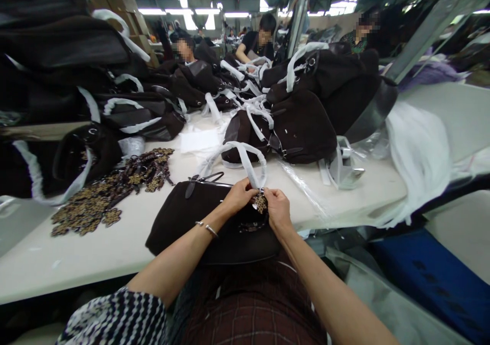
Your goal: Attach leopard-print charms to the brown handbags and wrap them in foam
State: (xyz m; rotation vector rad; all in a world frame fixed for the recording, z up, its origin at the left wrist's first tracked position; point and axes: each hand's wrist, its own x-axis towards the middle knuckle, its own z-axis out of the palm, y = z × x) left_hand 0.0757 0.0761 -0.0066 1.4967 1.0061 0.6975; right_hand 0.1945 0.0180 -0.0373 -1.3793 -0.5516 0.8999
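A dark brown handbag [184, 217] lies at the near edge of the white table [76, 253], its handle wrapped in white paper [245, 161]. My left hand [239, 196] and my right hand [277, 210] meet over the bag's right end. Both pinch a small leopard-patterned flower charm [261, 202] by the handle's metal ring. My left wrist wears a thin silver bracelet.
A heap of the same patterned charms [111, 192] lies left of the bag. Piles of dark bags with wrapped handles [302, 115] cover the table's back and left. Clear plastic and white fabric [417, 156] hang at the right. Several people sit working far behind.
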